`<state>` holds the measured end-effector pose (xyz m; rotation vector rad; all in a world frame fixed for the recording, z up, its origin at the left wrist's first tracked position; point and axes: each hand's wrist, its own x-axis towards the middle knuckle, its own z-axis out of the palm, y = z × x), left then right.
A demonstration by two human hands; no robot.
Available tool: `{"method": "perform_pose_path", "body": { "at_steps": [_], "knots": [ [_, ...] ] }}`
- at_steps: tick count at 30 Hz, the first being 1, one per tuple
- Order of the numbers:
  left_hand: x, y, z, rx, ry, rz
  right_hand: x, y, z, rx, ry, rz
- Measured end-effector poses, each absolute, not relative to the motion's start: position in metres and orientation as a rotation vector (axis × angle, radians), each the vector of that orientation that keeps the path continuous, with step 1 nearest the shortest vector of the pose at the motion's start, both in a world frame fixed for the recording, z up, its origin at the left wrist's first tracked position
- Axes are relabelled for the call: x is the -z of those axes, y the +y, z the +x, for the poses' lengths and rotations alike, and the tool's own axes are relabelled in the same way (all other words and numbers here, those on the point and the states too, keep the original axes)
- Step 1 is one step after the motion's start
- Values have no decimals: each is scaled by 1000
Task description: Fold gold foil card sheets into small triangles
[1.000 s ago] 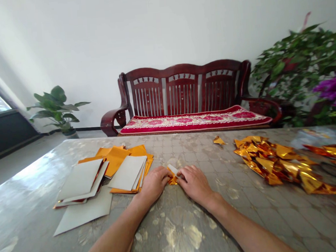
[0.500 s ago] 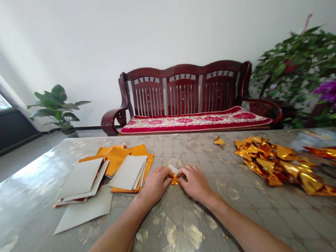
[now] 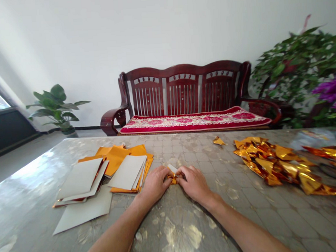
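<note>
Head view, worktop [image 3: 175, 233] seen from its near edge. The left hand [image 3: 155, 184] and the right hand [image 3: 193, 182] meet at the middle of the worktop, knuckles up, fingertips turned inward toward each other. Between them lies a small folded piece of gold foil paper [image 3: 172, 173], pinched from both sides; only a narrow part of it, gold with a white underside, shows in the gap. Both hands are closed on this piece, the left from its left side, the right from its right side, so that the piece sits directly ahead of both wrists and at about equal reach from either. Its long axis cannot be told, since the fingers cover most of it.

Toward the left edge, just beside the left hand, lies a loose stack of flat sheets [image 3: 102, 176], white and orange faces mixed. Toward the right edge, well apart from the right hand, lies a heap of folded gold pieces [image 3: 277, 162]. One stray gold piece [image 3: 218, 140] rests near the far edge.
</note>
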<state>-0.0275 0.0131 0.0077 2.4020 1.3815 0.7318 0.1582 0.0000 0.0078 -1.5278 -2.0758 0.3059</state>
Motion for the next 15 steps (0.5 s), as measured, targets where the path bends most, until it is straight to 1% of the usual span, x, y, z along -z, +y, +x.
{"method": "perform_pose_path", "body": {
  "at_steps": [15],
  "knots": [
    [-8, 13, -26, -776, 1352, 2398, -6, 1, 155, -331, -2070, -1548]
  ]
}}
